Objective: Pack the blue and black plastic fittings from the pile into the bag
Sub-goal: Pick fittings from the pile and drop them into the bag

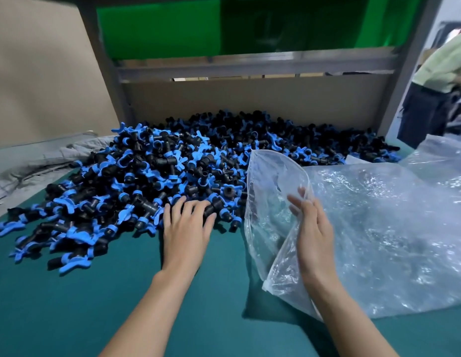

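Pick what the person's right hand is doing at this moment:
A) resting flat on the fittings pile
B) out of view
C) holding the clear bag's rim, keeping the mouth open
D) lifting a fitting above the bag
C: the right hand grips the rim of the clear bag, its mouth raised toward the pile of fittings; the left hand rests on the pile.

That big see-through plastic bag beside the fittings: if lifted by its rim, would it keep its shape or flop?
Probably floppy: the clear plastic bag lies crumpled on the green table, its rim curving loosely where the right hand holds it. Likely very light, since the film looks thin. The glossy surface might be slippery.
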A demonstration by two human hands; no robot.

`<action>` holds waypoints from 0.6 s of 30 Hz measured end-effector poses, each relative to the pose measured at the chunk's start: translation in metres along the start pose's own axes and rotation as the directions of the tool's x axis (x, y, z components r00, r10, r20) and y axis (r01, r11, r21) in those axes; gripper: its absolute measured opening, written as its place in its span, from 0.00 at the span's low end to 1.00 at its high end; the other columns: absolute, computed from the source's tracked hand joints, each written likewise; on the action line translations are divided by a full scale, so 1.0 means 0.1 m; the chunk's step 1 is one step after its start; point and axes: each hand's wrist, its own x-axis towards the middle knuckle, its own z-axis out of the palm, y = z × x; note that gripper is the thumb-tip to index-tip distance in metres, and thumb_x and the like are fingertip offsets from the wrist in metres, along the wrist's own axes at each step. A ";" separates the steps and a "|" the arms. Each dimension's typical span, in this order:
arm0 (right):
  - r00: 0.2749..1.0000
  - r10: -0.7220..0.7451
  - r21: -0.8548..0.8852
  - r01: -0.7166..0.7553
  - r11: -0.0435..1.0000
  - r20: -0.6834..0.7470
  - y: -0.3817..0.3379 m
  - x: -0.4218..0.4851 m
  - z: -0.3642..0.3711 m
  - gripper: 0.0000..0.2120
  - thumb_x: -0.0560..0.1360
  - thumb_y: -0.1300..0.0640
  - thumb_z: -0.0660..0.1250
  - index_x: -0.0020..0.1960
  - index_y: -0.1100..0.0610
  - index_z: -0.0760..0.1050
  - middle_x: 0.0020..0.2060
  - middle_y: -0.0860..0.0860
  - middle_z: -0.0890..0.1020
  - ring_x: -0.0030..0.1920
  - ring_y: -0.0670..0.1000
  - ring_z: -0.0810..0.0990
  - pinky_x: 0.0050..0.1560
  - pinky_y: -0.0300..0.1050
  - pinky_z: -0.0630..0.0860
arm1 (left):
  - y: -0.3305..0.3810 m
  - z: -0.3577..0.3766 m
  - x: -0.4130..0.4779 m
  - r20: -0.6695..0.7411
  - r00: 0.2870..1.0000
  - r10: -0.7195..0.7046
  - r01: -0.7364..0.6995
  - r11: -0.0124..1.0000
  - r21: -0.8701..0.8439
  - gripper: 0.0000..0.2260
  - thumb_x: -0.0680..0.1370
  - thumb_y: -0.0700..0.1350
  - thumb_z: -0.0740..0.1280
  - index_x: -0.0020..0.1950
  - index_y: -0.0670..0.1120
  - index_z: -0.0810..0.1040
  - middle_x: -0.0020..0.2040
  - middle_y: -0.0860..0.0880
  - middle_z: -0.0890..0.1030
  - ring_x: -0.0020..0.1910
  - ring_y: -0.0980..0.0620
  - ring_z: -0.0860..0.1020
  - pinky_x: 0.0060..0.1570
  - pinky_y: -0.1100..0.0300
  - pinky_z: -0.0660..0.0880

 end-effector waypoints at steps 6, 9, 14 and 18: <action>0.999 -0.037 0.049 0.038 0.998 -0.024 -0.05 0.00 0.01 0.17 0.85 0.49 0.52 0.70 0.43 0.70 0.58 0.38 0.80 0.60 0.36 0.77 0.58 0.35 0.70 | 0.17 -0.19 -0.04 -0.001 0.966 -0.260 0.178 0.667 -0.724 0.12 0.81 0.56 0.61 0.60 0.53 0.72 0.47 0.57 0.80 0.48 0.56 0.77 0.50 0.56 0.72; 0.999 -0.041 0.058 0.042 0.997 -0.019 -0.05 0.02 0.01 0.17 0.85 0.48 0.52 0.71 0.45 0.70 0.59 0.38 0.80 0.61 0.37 0.77 0.61 0.37 0.70 | 0.24 -0.32 0.05 0.271 0.891 -0.364 0.287 -0.011 -0.958 0.12 0.83 0.50 0.59 0.52 0.42 0.73 0.39 0.50 0.82 0.37 0.54 0.79 0.40 0.60 0.76; 0.999 -0.047 0.063 0.048 0.997 -0.021 -0.06 0.03 0.01 0.18 0.85 0.49 0.52 0.71 0.47 0.70 0.59 0.39 0.80 0.61 0.38 0.77 0.63 0.38 0.70 | 0.24 -0.36 0.06 0.603 0.790 -0.114 0.451 -0.557 -0.697 0.10 0.82 0.52 0.60 0.52 0.46 0.74 0.38 0.49 0.79 0.33 0.55 0.76 0.34 0.64 0.75; 0.997 -0.068 0.070 0.070 0.995 -0.033 -0.08 0.03 0.01 0.17 0.85 0.49 0.52 0.71 0.47 0.71 0.59 0.39 0.81 0.61 0.38 0.77 0.64 0.39 0.71 | 0.26 -0.30 0.03 0.453 0.866 -0.211 0.434 -0.131 -0.891 0.11 0.79 0.53 0.64 0.54 0.46 0.77 0.36 0.52 0.79 0.32 0.55 0.75 0.33 0.64 0.73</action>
